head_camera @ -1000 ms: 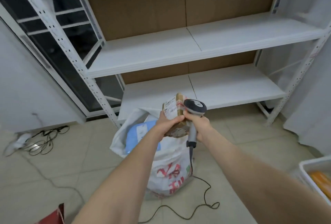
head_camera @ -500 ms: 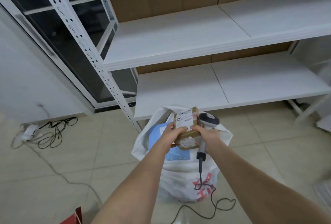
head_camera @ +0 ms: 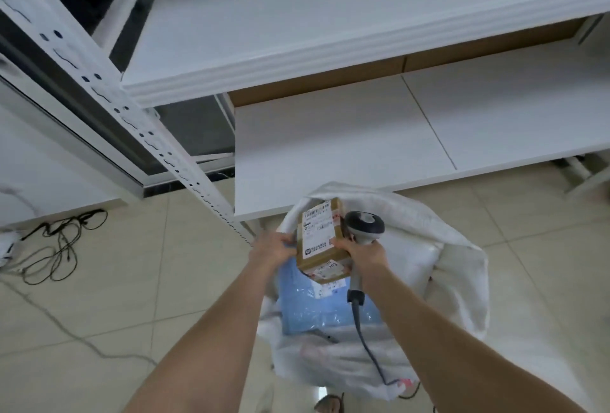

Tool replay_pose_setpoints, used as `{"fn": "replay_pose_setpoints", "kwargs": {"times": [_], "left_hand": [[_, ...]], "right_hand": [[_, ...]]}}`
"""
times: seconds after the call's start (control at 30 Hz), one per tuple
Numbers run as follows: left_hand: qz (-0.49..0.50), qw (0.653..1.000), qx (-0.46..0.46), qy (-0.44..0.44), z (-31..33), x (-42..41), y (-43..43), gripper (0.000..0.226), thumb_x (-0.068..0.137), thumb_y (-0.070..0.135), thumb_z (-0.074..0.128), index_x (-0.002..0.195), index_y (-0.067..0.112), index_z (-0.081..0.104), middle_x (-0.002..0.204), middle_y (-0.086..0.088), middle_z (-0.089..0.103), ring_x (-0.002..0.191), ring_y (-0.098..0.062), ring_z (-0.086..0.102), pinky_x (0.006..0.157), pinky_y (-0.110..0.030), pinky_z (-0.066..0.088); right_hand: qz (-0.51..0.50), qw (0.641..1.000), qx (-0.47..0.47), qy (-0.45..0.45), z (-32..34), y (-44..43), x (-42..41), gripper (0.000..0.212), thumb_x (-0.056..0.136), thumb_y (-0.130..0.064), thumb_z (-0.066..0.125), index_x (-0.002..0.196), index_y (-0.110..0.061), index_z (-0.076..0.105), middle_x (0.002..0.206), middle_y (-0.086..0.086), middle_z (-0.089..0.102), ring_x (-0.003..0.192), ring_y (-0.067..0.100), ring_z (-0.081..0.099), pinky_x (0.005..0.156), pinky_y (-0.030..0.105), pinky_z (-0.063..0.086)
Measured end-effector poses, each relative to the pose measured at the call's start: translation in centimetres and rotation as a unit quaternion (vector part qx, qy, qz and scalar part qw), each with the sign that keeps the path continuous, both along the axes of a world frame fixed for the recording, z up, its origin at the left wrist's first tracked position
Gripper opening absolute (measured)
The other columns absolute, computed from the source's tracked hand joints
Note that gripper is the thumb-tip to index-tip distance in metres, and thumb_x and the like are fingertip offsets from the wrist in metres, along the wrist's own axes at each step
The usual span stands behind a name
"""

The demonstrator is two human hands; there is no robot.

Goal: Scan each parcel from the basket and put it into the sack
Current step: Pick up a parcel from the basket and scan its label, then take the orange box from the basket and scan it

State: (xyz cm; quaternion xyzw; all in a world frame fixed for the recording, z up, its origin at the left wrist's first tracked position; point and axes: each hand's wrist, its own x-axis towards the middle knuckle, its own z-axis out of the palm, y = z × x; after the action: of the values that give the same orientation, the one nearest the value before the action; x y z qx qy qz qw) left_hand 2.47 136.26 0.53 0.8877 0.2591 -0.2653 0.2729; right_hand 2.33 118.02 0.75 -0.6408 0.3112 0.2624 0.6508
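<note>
A small brown cardboard parcel [head_camera: 321,241] with white labels hangs over the open mouth of the white sack [head_camera: 462,264] on the floor. My left hand [head_camera: 274,247] grips its left side. My right hand [head_camera: 366,256] touches its right side while holding the grey barcode scanner [head_camera: 364,226], whose cable runs down over the sack. A blue plastic mailer [head_camera: 323,310] lies inside the sack under the parcel. The basket is out of view.
A white metal shelf unit [head_camera: 330,145] with bare boards stands right behind the sack; its perforated post [head_camera: 171,155] comes down just left of my left hand. Loose black cables [head_camera: 56,247] lie on the tiled floor at the left.
The view has tilted down and closed in on the sack. Both hands have carried the parcel and scanner lower, over the sack's mouth. The basket at the right has left the view.
</note>
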Motion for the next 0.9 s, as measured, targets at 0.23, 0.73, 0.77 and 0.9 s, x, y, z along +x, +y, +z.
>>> {"fn": "replay_pose_setpoints", "kwargs": {"times": [0.23, 0.73, 0.77, 0.9], "left_hand": [[0.183, 0.954, -0.051, -0.230, -1.3, 3.9, 4.2, 0.032, 0.086, 0.000, 0.050, 0.103, 0.014, 0.073, 0.116, -0.007, 0.068, 0.100, -0.030, 0.065, 0.091, -0.035, 0.050], [0.163, 0.965, -0.041, -0.199, -2.3, 3.0, 3.7, 0.030, 0.088, 0.006, 0.050, 0.097, 0.024, 0.071, 0.097, 0.002, 0.062, 0.082, -0.023, 0.063, 0.073, -0.031, 0.052], [0.151, 0.972, -0.032, -0.179, -2.0, 3.0, 3.4, 0.028, 0.088, 0.009, 0.050, 0.098, 0.027, 0.069, 0.108, 0.000, 0.061, 0.091, -0.026, 0.063, 0.080, -0.035, 0.053], [0.103, 0.990, 0.008, -0.096, 0.2, 3.1, 1.4, 0.030, 0.089, 0.019, 0.052, 0.116, 0.029, 0.061, 0.132, -0.011, 0.040, 0.114, -0.029, 0.051, 0.101, -0.037, 0.045]], "right_hand": [[0.010, 0.996, -0.093, -0.004, -6.1, 6.7, 3.1, 0.044, 0.074, -0.025, 0.083, 0.109, -0.007, 0.063, 0.102, 0.006, 0.068, 0.084, 0.020, 0.064, 0.074, 0.030, 0.053], [-0.013, 0.993, -0.018, 0.114, -9.8, 9.5, 3.3, 0.025, 0.077, -0.014, 0.076, 0.094, -0.002, 0.062, 0.081, 0.013, 0.066, 0.066, 0.023, 0.058, 0.063, 0.033, 0.051], [-0.033, 0.992, 0.002, 0.122, -9.2, 8.8, 3.0, 0.018, 0.077, -0.009, 0.074, 0.088, -0.002, 0.062, 0.073, 0.013, 0.063, 0.059, 0.022, 0.055, 0.060, 0.032, 0.047], [-0.069, 0.992, 0.040, 0.098, -5.1, 5.5, 1.6, 0.024, 0.084, 0.001, 0.065, 0.066, -0.005, 0.051, 0.051, 0.008, 0.048, 0.043, 0.016, 0.042, 0.046, 0.027, 0.036]]}}
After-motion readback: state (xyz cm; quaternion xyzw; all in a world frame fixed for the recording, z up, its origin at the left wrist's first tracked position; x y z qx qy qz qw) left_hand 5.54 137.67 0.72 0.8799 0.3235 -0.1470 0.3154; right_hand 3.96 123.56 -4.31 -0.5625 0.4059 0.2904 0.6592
